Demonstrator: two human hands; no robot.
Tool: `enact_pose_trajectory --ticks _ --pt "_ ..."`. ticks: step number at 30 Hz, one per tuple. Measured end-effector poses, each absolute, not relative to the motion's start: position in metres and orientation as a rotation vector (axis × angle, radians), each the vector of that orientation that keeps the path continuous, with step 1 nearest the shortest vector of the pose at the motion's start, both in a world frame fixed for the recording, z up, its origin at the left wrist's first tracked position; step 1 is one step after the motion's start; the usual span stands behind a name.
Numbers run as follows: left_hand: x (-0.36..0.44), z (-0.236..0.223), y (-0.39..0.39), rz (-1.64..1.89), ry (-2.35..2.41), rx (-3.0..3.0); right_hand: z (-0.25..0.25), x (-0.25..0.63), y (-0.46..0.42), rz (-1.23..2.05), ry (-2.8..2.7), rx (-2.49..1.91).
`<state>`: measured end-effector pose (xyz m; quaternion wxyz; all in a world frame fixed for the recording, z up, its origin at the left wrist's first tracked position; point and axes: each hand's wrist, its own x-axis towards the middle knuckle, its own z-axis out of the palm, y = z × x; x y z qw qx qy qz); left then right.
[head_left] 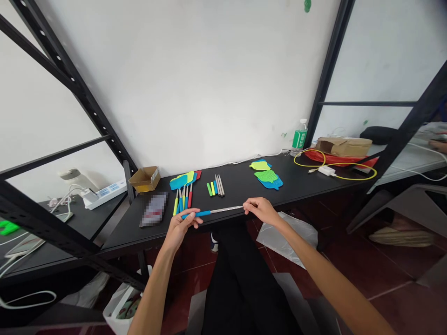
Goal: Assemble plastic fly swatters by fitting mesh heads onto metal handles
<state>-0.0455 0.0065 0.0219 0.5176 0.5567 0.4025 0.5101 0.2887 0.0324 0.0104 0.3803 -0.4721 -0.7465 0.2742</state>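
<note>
A fly swatter handle [220, 211], with a blue grip and a thin metal rod, lies across both my hands over the table's front edge. My left hand [181, 226] is closed round the blue grip, and my right hand [260, 210] pinches the rod's far end. Behind my left hand lie several fly swatters [183, 186] with coloured heads and handles. In the middle of the table are short coloured grips [212, 188] beside thin metal rods [220, 185]. Loose fly swatter heads [268, 179], green and blue, rest farther right; a yellow-green head [260, 165] lies behind them.
At the black table's [237, 174] left end are a small cardboard box [145, 180] and a pixelated flat package [154, 209]. A bottle [299, 137], a yellow cable [352, 177] and a brown carton [344, 146] stand or lie at the right. Black metal posts [328, 60] frame the table.
</note>
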Motion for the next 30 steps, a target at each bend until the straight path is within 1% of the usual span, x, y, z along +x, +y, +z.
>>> enact_pose_trajectory --ticks 4,9,13,19,25,30 --pt "-0.0468 0.0194 0.0075 1.228 0.961 1.336 0.0094 0.2879 0.0336 0.786 -1.853 -1.163" --pt "-0.0490 0.0174 0.0082 1.224 0.954 1.337 0.0060 0.2878 0.0356 0.770 -1.846 -1.153" --pt "-0.0480 0.0181 0.0080 1.213 0.957 1.361 0.0065 0.2880 0.0352 0.823 -1.837 -1.134" --pt "-0.0470 0.0170 0.0080 1.191 0.970 1.406 0.0080 0.2883 0.0342 0.690 -1.910 -1.197" --pt "-0.0469 0.0193 0.0077 1.222 0.958 1.364 0.0081 0.2886 0.0350 0.795 -1.865 -1.149" --pt "-0.0477 0.0192 0.0076 1.219 0.954 1.356 0.0083 0.2878 0.0345 0.785 -1.859 -1.130"
